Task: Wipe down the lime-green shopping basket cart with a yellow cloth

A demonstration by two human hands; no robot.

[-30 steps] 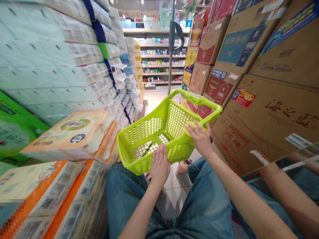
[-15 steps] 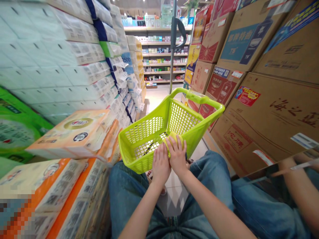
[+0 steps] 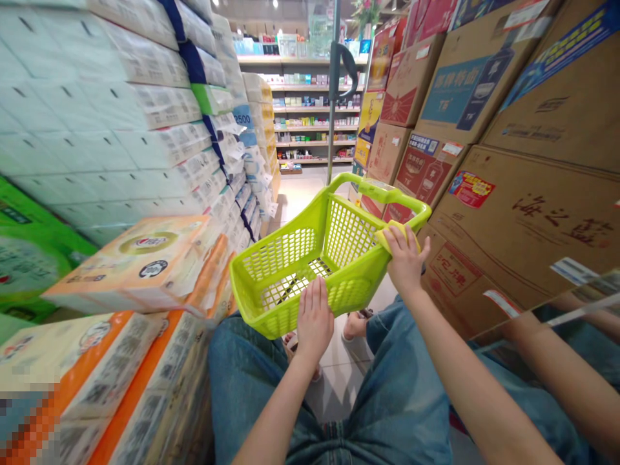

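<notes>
One L hand (image 3: 314, 321) flat on green basket (image 3: 351, 289), fingers tog. — R hand (image 3: 405, 263) fwd (spread fingers holding yellow cloth (image 3: 382, 239)).

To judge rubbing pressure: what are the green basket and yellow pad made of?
Green basket: probably moulded plastic, glossy; highlights and regular wall openings suggest it. Yellow pad: matte, perhaps sponge or cloth, by its dull surface; partly covered, so uncertain.
</notes>
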